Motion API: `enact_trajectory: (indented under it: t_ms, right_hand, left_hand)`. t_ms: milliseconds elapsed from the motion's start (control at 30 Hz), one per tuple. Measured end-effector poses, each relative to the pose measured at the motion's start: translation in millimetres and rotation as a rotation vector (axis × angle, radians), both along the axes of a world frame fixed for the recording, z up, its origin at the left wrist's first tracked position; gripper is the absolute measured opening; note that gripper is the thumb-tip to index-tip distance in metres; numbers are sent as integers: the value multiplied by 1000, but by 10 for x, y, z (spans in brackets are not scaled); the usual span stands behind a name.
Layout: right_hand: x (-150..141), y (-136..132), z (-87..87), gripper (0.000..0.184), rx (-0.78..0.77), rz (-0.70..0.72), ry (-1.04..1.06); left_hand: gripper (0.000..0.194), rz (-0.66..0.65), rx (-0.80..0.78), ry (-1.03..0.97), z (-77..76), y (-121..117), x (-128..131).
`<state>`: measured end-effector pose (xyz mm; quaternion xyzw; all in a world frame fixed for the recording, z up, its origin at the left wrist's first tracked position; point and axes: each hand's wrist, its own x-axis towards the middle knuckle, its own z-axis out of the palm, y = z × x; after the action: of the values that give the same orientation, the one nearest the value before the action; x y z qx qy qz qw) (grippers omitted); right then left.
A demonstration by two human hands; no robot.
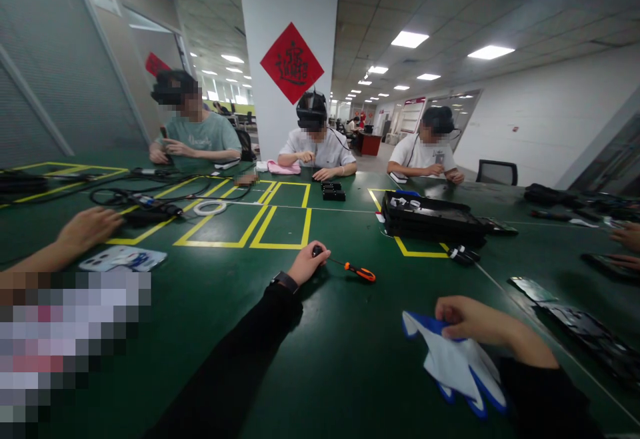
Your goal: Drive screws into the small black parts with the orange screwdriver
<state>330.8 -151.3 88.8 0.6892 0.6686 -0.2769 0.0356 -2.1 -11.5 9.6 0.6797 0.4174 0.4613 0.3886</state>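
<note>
My left hand (307, 265) reaches over the green table, fingers closed around a small dark object (317, 250) whose kind I cannot make out. Just right of it lies a screwdriver (360, 272) with an orange and black handle, its thin shaft pointing toward that hand. At the right front, my right hand (473, 319) has curled fingers pinching the upper part of a white and blue work glove (457, 362). The glove's fingers hang toward the table's near side.
Yellow tape outlines (280, 247) mark the green table. A black tray-like casing (430, 219) sits at centre right, a computer mouse (464, 255) nearby. Cables and a white coil (210, 208) lie left. Several people sit around; a co-worker's hand (93, 229) rests at left near a phone (123, 259).
</note>
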Motion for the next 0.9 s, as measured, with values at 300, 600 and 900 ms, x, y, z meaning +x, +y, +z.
enact_trajectory:
  t_ms: [300,600,900]
  right_hand:
    - [-174,200,22,40,-30,180,29]
    - [-1118,1143,-426,32,543,380,354]
    - [-1275,1119,-801,34,813,338,468]
  left_hand:
    - [28,6,3,12,-1,6,4]
    - [28,35,-13,-62,-15,30,9]
    - [28,-4,-52,-158,-39,73,25]
